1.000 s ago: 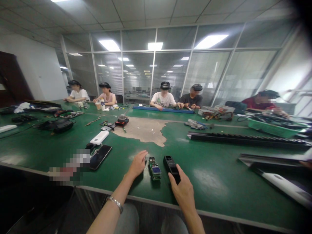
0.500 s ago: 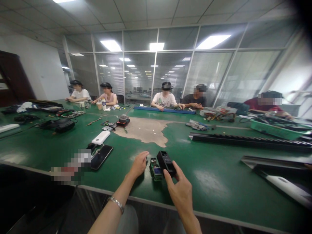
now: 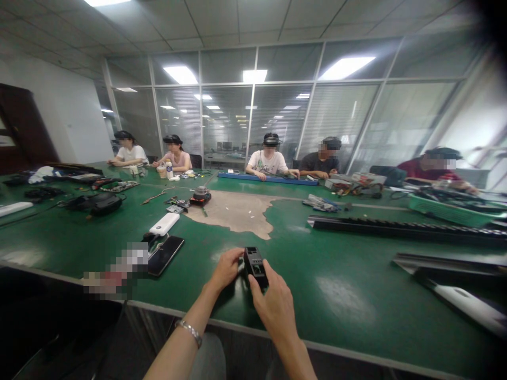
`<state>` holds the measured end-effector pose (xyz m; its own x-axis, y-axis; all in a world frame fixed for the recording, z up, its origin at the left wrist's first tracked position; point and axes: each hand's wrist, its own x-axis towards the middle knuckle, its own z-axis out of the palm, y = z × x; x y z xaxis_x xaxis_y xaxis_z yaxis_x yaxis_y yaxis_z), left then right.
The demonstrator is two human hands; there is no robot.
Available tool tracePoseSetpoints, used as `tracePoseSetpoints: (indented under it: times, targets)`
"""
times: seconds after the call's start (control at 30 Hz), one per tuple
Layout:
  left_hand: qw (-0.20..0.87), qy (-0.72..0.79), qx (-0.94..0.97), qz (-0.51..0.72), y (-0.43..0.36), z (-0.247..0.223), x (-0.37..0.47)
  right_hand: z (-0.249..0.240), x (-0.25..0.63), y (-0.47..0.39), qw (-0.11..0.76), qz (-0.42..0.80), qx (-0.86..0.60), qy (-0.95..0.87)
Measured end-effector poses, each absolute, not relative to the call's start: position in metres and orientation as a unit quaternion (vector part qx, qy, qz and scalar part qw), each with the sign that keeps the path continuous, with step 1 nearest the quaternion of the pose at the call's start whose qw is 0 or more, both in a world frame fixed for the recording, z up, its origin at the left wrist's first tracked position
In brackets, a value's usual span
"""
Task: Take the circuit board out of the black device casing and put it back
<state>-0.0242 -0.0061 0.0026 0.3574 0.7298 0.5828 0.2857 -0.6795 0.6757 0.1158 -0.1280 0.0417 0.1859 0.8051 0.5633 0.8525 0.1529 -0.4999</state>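
A black plastic housing (image 3: 253,258) with cut-out openings stands on the near part of the green table, over the spot where a circuit board was lying. My right hand (image 3: 275,298) grips its right side and near end between thumb and fingers. On the other side, my left hand (image 3: 227,272) has its curved fingers against the housing's far left edge. The circuit board is almost wholly covered by the housing; a bit of it seems to show through a window. A silver bracelet circles my left wrist.
Left of my hands lie a black smartphone (image 3: 166,255) and a white power bank (image 3: 165,224) with a cable. Black metal rails (image 3: 368,228) and a green basket (image 3: 447,210) are at the right. Several people sit along the far side, near a blue bar (image 3: 267,179).
My right hand has moved the black housing left, from beside the circuit board to over it. My left hand has shifted slightly right and now meets the housing.
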Motion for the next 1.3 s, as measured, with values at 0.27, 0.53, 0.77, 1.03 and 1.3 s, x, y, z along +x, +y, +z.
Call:
tracePoseSetpoints:
  times: [0.27,0.53,0.77,1.03,1.3]
  targets:
    - [0.274,0.336,0.779,0.453,-0.006,0.001,-0.026,0.028,0.115,-0.129,0.393,-0.031,-0.656,-0.643]
    - [0.22,0.344,0.798,0.442,-0.009,0.009,-0.026,0.013,0.117,-0.135,0.397,-0.019,-0.641,-0.656]
    - [0.212,0.338,0.804,0.44,-0.009,0.01,-0.026,0.01,0.122,-0.136,0.426,-0.003,-0.611,-0.667]
    - [0.19,0.339,0.812,0.436,-0.008,0.007,-0.026,0.01,0.1,-0.133,0.417,-0.028,-0.657,-0.627]
    - [0.203,0.349,0.804,0.437,-0.005,0.002,-0.026,0.021,0.098,-0.131,0.409,-0.003,-0.683,-0.605]
